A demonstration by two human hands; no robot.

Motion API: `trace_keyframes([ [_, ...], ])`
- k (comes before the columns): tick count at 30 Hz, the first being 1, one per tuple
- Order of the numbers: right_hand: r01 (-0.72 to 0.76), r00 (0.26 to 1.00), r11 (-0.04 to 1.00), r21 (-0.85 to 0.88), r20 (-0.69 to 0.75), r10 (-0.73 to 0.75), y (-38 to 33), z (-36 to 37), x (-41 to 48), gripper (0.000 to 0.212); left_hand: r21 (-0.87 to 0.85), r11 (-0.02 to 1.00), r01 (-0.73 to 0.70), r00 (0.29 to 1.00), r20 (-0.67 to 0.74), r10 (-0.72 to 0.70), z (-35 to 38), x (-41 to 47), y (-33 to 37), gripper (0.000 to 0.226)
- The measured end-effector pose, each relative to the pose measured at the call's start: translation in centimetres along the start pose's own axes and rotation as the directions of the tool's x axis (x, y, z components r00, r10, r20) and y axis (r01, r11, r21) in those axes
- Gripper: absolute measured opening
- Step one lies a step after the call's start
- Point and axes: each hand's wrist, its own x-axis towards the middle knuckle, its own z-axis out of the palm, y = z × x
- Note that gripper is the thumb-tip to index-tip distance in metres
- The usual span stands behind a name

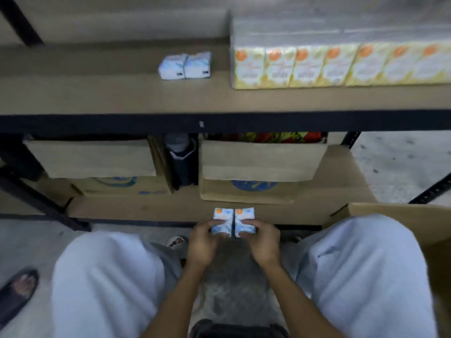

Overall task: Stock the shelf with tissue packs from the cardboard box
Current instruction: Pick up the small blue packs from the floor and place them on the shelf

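Two hands meet low between the knees, forearms angling inward. The left hand [202, 242] curls round one tissue pack [222, 222], and the right hand [262, 242] curls round a second pack [244, 222] touching it. The cardboard box [390, 213] sits at right, below the shelf [122, 93].

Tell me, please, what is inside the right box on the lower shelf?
Red, yellow and green packaging shows at the open top of the box. Its front flap and the upper shelf hide the rest, so the contents cannot be identified or counted.
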Motion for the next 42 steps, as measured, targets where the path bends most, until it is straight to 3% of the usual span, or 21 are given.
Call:
trace_keyframes([
  [7, 0.231, 0.972, 0.972, 0.030, -0.040, -0.230, -8.7, -2.4, -2.6, 0.034, 0.014, 0.976, -0.217, 0.961, -0.172, 0.216, -5.5, -1.0, 7.1, 0.033],
  [13, 0.455, 0.887, 0.890, 0.031, -0.110, -0.449, -16.0, -3.8, -3.7, 0.033, 0.053, 0.917, -0.395, 0.865, -0.313, 0.391, -10.4, -1.1, 12.7, 0.032],
  [19, 0.588, 0.805, 0.808, 0.050, -0.133, -0.578, -22.4, -4.8, -2.5, 0.030, 0.080, 0.858, -0.508, 0.790, -0.353, 0.501, -14.5, 0.6, 18.5, 0.032],
  [24, 0.627, 0.769, 0.778, -0.042, -0.129, -0.627, -26.6, -5.2, 0.3, 0.031, 0.127, 0.861, -0.492, 0.794, -0.340, 0.504, -16.7, 3.6, 22.1, 0.033],
  [31, 0.548, 0.830, 0.822, -0.153, -0.023, -0.557, -29.7, -4.6, 5.2, 0.034, 0.196, 0.933, -0.303, 0.901, -0.261, 0.347, -17.5, 8.1, 24.6, 0.028],
  [42, 0.491, 0.866, 0.843, -0.219, 0.022, -0.499, -30.8, -3.0, 9.1, 0.032, 0.225, 0.956, -0.191, 0.947, -0.216, 0.239, -18.5, 12.2, 24.4, 0.031],
])
